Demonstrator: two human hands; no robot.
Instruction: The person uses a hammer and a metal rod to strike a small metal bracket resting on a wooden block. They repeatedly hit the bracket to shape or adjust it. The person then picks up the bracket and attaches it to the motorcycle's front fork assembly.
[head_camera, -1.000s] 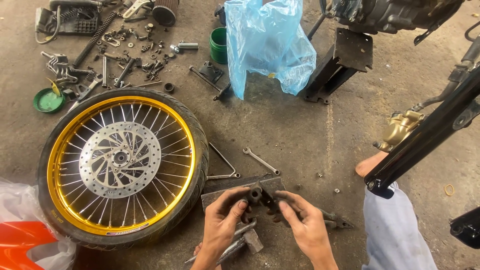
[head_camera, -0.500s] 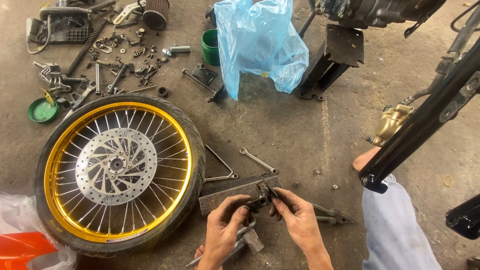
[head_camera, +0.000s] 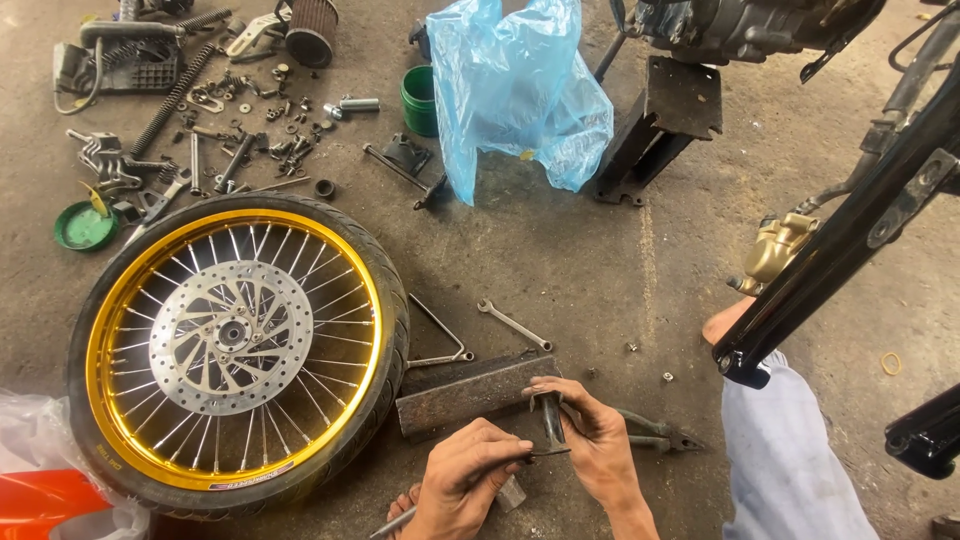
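My right hand (head_camera: 597, 440) grips a short dark metal tube (head_camera: 552, 417), held upright over the end of a rusty steel bar (head_camera: 470, 392) lying on the concrete floor. My left hand (head_camera: 468, 484) pinches a thin dark rod-shaped tool (head_camera: 540, 453) whose tip meets the lower end of the tube. A small metal block (head_camera: 510, 493) lies on the floor under my hands. A motorcycle wheel (head_camera: 235, 350) with a gold rim, black tyre and silver brake disc lies flat to the left.
A spanner (head_camera: 514, 325) and a bent wire tool (head_camera: 440, 335) lie beyond the bar. Loose bolts, springs and parts (head_camera: 215, 125) litter the far left. A blue plastic bag (head_camera: 515, 90), a green cup (head_camera: 418, 100), a black stand (head_camera: 660, 125) and a motorcycle fork (head_camera: 850, 245) are nearby.
My hands have drawn closer to me and turned the tube upright. The left hand now holds the thin tool against the tube's lower end. The view has shifted slightly.
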